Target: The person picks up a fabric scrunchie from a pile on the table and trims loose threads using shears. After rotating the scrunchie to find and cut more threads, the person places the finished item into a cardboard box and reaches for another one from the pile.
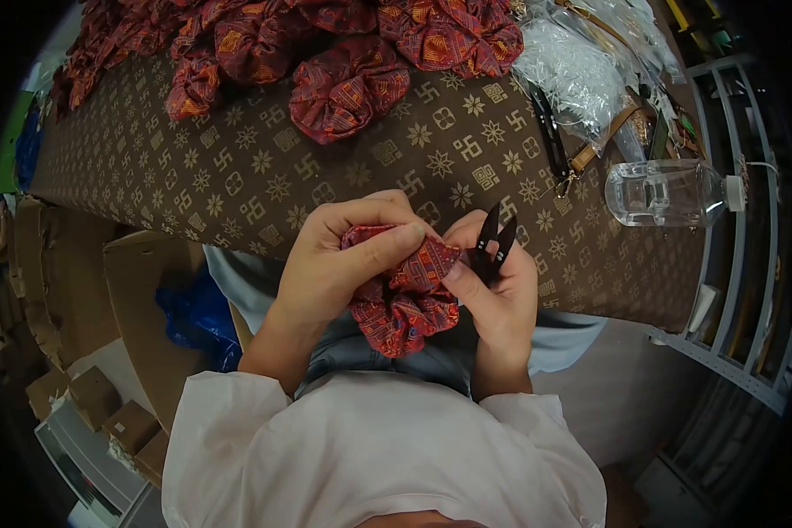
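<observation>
A red patterned fabric scrunchie (402,324) is held in front of my body, just off the table's near edge. My left hand (330,255) pinches its upper left side between thumb and fingers. On the other side, the thumb of my right hand (502,299) presses the scrunchie's right edge against the fingers. Black thread snips (495,245) rest in that same right hand, blades pointing up and slightly apart. The fingertips behind the fabric are partly hidden.
A brown patterned cloth covers the table (326,180). More red scrunchies (348,88) are heaped at the back. To the right are a clear plastic bottle (664,194) lying down, a bag of clear bits (568,75) and straps. Cardboard boxes (154,299) stand at left, metal shelving (748,176) at right.
</observation>
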Available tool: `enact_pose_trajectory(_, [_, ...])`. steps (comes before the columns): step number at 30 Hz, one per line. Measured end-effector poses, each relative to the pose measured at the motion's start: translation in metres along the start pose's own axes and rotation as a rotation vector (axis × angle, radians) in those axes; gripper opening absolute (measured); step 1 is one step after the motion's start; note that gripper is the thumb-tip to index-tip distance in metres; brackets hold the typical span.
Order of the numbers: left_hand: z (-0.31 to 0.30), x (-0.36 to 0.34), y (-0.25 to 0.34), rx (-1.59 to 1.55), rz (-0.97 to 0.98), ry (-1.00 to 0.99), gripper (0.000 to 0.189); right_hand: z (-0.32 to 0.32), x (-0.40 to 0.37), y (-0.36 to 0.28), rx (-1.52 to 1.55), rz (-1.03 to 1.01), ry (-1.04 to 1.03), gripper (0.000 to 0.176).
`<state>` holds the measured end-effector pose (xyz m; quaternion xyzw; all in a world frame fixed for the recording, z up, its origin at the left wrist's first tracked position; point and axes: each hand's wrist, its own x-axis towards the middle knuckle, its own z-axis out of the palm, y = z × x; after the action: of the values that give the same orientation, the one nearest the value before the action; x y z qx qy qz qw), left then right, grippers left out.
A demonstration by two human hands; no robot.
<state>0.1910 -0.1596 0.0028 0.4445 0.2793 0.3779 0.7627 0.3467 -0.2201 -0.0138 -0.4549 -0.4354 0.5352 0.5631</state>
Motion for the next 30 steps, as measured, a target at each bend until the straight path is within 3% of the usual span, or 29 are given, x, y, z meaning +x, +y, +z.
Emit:
enact_pose_trajectory(3, [-0.001, -0.002, -0.001, 0.027, -0.018, 0.013, 0.009, -0.002, -0.002, 0.001, -0.101, -0.071, -0.016, 0.018])
enact_pose_trajectory(7, [0.003, -0.005, -0.001, 0.105, -0.003, 0.099, 0.008, -0.001, -0.002, -0.013, -0.166, -0.152, 0.107, 0.035])
enact_pose_trajectory(9, [0.004, -0.005, -0.003, 0.329, 0.154, 0.159, 0.006, -0.005, 0.001, -0.008, -0.276, -0.330, 0.149, 0.049])
enact_pose_trajectory(15, [0.005, -0.008, -0.004, 0.368, 0.186, 0.161, 0.005, -0.002, -0.005, -0.015, -0.641, -0.436, 0.112, 0.040])
enact_pose_trajectory(24, [-0.001, -0.007, -0.004, 0.205, 0.155, 0.009, 0.010, 0.003, -0.008, -0.011, -0.728, -0.464, 0.139, 0.040])
enact_pose_trajectory(30, [0.002, -0.010, 0.000, 0.334, 0.165, 0.062, 0.012, -0.004, -0.009, -0.011, -0.773, -0.495, 0.168, 0.040])
